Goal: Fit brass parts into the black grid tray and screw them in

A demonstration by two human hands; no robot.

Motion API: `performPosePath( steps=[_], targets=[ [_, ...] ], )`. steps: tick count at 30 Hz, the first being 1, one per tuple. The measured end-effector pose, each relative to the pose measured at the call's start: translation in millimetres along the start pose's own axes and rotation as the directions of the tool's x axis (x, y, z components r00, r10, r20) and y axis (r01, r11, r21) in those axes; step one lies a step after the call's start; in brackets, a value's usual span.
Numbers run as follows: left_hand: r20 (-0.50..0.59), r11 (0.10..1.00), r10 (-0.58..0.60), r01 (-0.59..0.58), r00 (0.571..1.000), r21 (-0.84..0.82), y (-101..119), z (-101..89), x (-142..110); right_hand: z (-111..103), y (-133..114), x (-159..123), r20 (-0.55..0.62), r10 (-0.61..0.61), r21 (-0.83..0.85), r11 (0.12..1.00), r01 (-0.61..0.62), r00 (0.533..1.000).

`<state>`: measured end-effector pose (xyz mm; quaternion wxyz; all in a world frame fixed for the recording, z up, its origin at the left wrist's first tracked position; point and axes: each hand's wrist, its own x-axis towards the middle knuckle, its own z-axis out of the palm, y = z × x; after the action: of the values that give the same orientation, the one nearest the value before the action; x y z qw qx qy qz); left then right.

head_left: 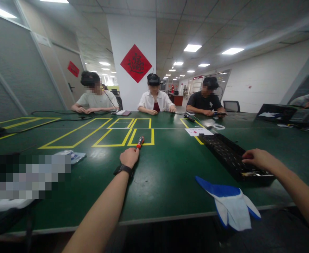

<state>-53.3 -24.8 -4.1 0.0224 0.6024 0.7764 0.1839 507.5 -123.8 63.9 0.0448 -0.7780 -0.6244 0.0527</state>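
My left hand (129, 157) is closed round one end of a screwdriver (140, 141) with a red and clear handle. The handle points away from me over the green table, and the blade is hidden. On the right, my right hand (256, 157) reaches over a long black open case (227, 151) with rows of slots inside. Its fingers are bent together at the case's near right part; anything between them is hidden. Close to the table edge, just nearer than the case, a blue and white glove (229, 200) hangs partly over the edge.
Yellow tape outlines (141, 144) mark the green table (167, 168). A white sheet (196, 132) lies against the case's far end. At left are a plastic packet (76, 157) and a white power strip (14, 203). Several people sit around the table; dark equipment (276, 116) stands far right.
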Motion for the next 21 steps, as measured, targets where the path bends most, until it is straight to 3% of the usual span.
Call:
performPosePath(
  steps=[3,5,14,21],
  targets=[
    [0.002,1.000,-0.006,0.006,1.000,0.009,0.8,-0.5,0.0,-0.7,9.9,-2.2,0.146,0.191,-0.128,0.977,-0.173,0.971],
    [0.004,1.000,-0.011,0.011,1.000,0.009,1.9,-1.8,-0.5,-1.2,11.1,-6.1,0.207,0.242,-0.170,0.963,-0.209,0.948],
    [0.028,1.000,-0.022,0.022,0.999,0.007,3.9,-5.0,-2.8,-17.1,6.5,-20.9,0.388,0.068,-0.090,0.995,-0.035,0.919],
    [0.032,1.000,-0.014,0.014,0.999,0.001,4.1,-6.3,-3.8,-16.8,17.9,-19.0,0.344,0.011,-0.011,1.000,-0.008,0.939]
  ],
)
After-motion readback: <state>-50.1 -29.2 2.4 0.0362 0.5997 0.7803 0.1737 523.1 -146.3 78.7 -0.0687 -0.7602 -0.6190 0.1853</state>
